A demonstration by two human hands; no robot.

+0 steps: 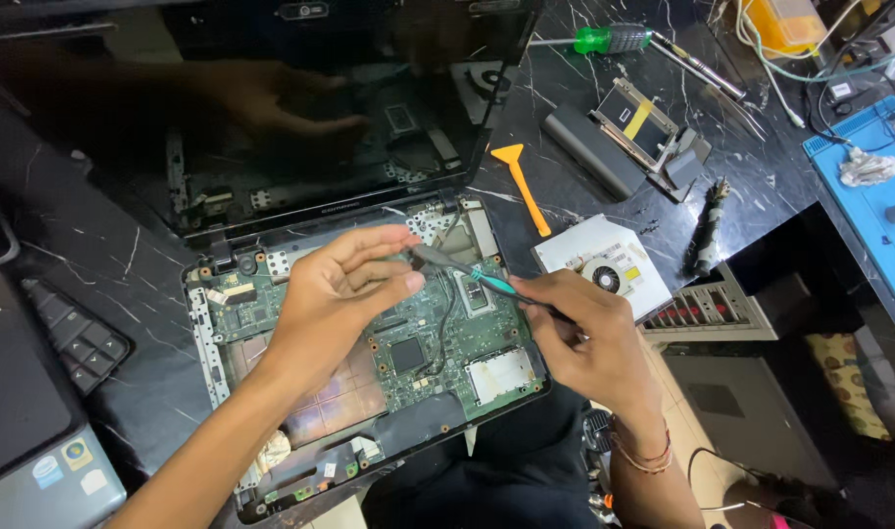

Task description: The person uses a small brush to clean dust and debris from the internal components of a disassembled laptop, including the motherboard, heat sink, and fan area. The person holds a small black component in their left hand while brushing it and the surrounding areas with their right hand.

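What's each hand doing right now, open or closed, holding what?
Left hand: closed, pinching a grey cable over the laptop motherboard.
Right hand: closed on a thin teal-tipped tool.

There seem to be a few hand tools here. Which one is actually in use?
The thin teal-collared screwdriver, held in the right hand over the laptop board. The green-handled screwdriver and orange pry tool lie untouched.

Black white-veined marble worktop (124,264), blue mat (859,196) alongside
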